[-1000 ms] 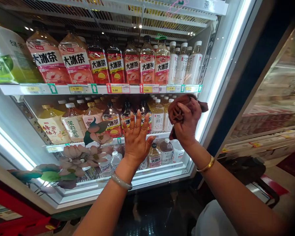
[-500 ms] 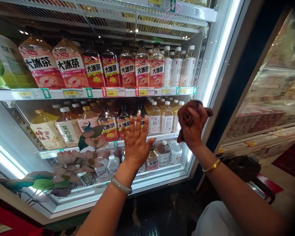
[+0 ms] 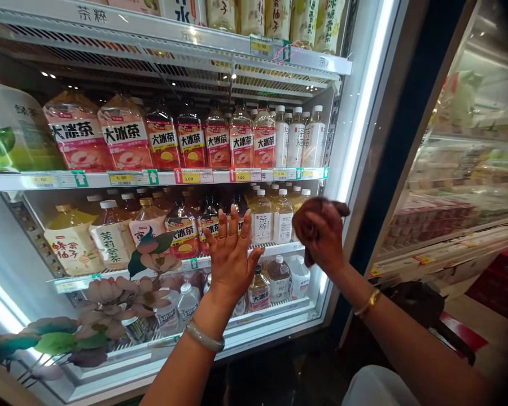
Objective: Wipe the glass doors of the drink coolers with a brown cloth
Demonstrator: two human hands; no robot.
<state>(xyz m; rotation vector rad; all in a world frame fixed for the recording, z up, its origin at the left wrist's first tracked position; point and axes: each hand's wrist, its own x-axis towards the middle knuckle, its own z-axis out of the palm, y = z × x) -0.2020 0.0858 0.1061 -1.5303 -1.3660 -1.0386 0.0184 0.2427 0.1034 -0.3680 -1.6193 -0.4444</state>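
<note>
My left hand [image 3: 230, 254] is spread flat, fingers apart and pointing up, at the glass door of a drinks fridge; it seems to rest on the glass. A grey-green bangle circles that wrist. To its right, my right hand [image 3: 331, 239] is closed around a bunched dark brown cloth [image 3: 307, 225] near the fridge's right side, and a gold bracelet [image 3: 373, 300] sits on that wrist. Behind the glass, iced tea bottles [image 3: 182, 234] with red and yellow labels and clear white-capped tea bottles [image 3: 261, 217] stand on shelves, partly hidden by my hands.
A flower decal [image 3: 122, 293] covers the lower left of the glass. Large peach tea bottles [image 3: 125, 135] line the shelf above. A lit strip [image 3: 359, 107] and dark frame [image 3: 415, 113] edge the right side. Further right are stocked shelves [image 3: 440, 214] and a dark object with a handle.
The view has tilted up, so the shelves sit lower in the picture and bottles on the top shelf now show. My right hand still grips the cloth, and my left stays spread.
</note>
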